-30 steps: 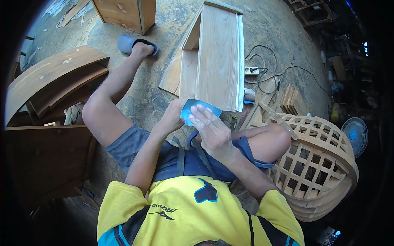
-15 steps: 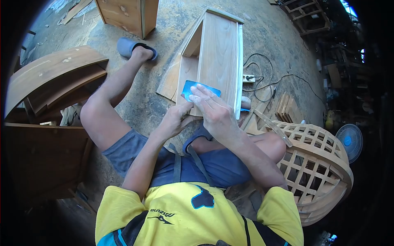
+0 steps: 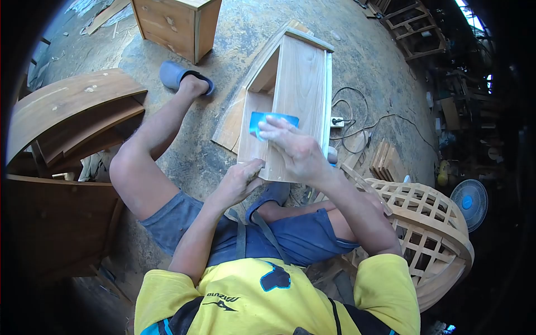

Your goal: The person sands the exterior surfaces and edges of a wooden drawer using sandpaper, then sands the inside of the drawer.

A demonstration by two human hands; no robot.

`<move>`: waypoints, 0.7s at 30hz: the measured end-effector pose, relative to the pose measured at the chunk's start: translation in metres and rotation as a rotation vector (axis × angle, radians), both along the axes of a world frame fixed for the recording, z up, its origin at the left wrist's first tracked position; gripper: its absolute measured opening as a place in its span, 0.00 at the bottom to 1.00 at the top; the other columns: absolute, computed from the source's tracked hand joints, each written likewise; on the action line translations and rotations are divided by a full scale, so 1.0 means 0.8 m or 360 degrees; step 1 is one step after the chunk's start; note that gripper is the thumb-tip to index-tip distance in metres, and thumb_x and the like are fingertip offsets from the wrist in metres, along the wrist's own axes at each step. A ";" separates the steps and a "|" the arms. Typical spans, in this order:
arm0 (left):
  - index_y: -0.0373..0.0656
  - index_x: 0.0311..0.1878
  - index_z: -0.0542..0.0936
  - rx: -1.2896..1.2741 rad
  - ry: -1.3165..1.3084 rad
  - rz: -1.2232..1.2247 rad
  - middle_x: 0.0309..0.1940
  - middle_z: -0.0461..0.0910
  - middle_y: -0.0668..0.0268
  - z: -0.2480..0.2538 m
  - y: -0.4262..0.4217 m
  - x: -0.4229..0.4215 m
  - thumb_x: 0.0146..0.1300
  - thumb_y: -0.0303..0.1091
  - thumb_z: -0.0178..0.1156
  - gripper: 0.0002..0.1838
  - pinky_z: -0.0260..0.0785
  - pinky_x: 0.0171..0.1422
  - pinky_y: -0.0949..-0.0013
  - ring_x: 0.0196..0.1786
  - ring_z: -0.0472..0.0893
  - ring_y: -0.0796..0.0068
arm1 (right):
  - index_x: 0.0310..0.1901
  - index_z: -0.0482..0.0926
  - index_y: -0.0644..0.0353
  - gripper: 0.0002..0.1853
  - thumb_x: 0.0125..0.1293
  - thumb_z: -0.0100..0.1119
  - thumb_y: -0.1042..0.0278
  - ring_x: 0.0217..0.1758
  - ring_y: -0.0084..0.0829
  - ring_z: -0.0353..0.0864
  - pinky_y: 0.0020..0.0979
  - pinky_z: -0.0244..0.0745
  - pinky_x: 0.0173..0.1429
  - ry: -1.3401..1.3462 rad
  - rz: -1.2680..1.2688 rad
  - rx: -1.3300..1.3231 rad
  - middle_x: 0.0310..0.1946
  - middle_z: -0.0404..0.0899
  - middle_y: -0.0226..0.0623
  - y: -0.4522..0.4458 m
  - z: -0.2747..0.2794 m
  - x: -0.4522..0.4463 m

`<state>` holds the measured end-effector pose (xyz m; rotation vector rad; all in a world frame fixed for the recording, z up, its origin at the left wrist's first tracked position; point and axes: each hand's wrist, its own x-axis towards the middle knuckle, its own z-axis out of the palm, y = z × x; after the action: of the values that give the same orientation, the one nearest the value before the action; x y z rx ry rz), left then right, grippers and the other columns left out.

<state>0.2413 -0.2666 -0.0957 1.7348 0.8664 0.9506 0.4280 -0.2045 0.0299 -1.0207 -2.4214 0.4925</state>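
A long, pale wooden box (image 3: 300,84), resembling a drawer, lies on its side between my legs, its hollow facing left. My left hand (image 3: 241,181) has its fingers closed on the box's near end, at the lower left corner. Over the upper side panel, my right hand (image 3: 295,149) grips a flat blue rectangular pad (image 3: 258,118) under its fingers. Whether the pad touches the wood all along is hidden by the fingers.
A power strip (image 3: 337,121) with a looped cable lies right of the box. Wooden pieces (image 3: 385,159), a latticed frame (image 3: 427,223) and a fan (image 3: 469,205) stand at right. A curved wooden piece (image 3: 78,103) is at left, a cabinet (image 3: 173,25) ahead.
The wooden box has come closer to my body, with my left hand on its near end. My right hand and the blue pad now lie farther from that end.
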 end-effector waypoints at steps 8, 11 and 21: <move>0.39 0.52 0.79 -0.0022 -0.0034 -0.0030 0.43 0.82 0.49 0.000 0.000 0.002 0.63 0.25 0.69 0.15 0.76 0.49 0.53 0.47 0.84 0.41 | 0.61 0.80 0.63 0.23 0.64 0.56 0.85 0.63 0.49 0.85 0.41 0.83 0.66 0.0149 -0.0350 0.0058 0.59 0.85 0.51 0.017 0.043 0.030; 0.37 0.51 0.78 0.0025 -0.0028 -0.0021 0.42 0.81 0.47 0.000 0.002 -0.002 0.62 0.23 0.69 0.15 0.76 0.49 0.54 0.47 0.83 0.39 | 0.60 0.80 0.67 0.22 0.63 0.58 0.84 0.69 0.51 0.81 0.43 0.79 0.71 -0.0209 -0.0443 0.0433 0.62 0.82 0.54 0.025 -0.014 0.019; 0.37 0.55 0.79 -0.0136 -0.0060 -0.0111 0.42 0.82 0.46 -0.002 0.007 -0.002 0.61 0.22 0.66 0.18 0.76 0.51 0.55 0.48 0.84 0.40 | 0.58 0.82 0.69 0.23 0.59 0.63 0.85 0.62 0.49 0.87 0.43 0.85 0.64 0.0341 -0.0287 0.0361 0.60 0.85 0.50 -0.149 0.030 0.010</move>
<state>0.2397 -0.2614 -0.0973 1.6584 0.8058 0.8850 0.4363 -0.3237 0.0543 -1.0190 -2.1168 0.2441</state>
